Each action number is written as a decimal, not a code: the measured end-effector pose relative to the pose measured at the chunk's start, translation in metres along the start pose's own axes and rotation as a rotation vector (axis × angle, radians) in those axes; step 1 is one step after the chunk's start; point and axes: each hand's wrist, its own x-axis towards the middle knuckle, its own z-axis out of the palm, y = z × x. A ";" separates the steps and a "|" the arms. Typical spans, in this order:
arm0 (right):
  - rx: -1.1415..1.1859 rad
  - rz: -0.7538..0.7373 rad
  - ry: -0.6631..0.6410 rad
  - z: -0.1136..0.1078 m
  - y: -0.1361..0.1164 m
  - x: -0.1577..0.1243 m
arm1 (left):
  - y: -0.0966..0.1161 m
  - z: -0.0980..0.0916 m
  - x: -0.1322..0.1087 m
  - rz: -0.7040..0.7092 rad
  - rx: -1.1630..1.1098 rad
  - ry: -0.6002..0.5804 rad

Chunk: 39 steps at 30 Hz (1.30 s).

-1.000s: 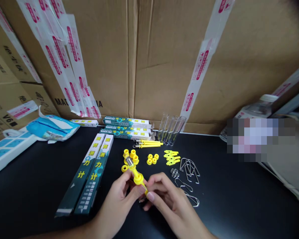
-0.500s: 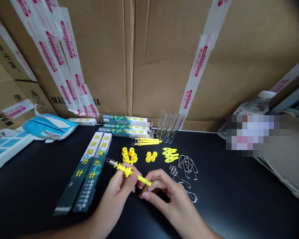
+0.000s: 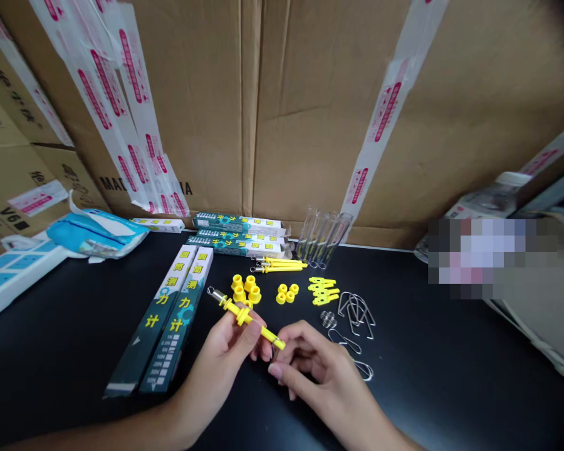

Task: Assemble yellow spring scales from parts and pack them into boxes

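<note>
My left hand point(image 3: 232, 347) is closed around a yellow spring-scale rod point(image 3: 258, 329), which has a metal spring and ring at its upper left end and a yellow collar partway along. The rod slants down to the right. At its lower end, my right hand point(image 3: 310, 363) pinches a small metal wire piece point(image 3: 275, 352), mostly hidden by the fingers, against or through the rod's tip. Beyond the hands lie yellow caps point(image 3: 247, 288), small yellow rings point(image 3: 286, 293), flat yellow tabs point(image 3: 323, 291), and more yellow rods point(image 3: 282, 265). Wire hooks point(image 3: 357, 313) and small metal rings point(image 3: 328, 319) lie to the right.
Two long printed boxes point(image 3: 167, 326) lie left of my hands; more boxes point(image 3: 239, 235) are stacked behind. Clear tubes point(image 3: 322, 238) stand near the cardboard wall point(image 3: 207, 113). A power strip point(image 3: 19, 272) and blue packet point(image 3: 98, 235) are left, a bottle point(image 3: 489, 197) and bag point(image 3: 540, 313) right.
My right fingers have shifted slightly at the rod's lower end, and the metal piece there now shows more. The view has moved a little; the left hand keeps the rod.
</note>
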 end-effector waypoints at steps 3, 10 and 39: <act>0.163 0.131 -0.065 -0.001 -0.007 0.001 | -0.002 -0.001 -0.001 0.008 -0.046 -0.006; 0.236 0.117 -0.071 -0.002 -0.007 0.004 | 0.004 0.003 -0.001 -0.092 -0.241 -0.031; -0.613 -0.406 -0.154 -0.007 -0.012 -0.010 | 0.015 0.004 -0.012 -0.074 -0.122 -0.056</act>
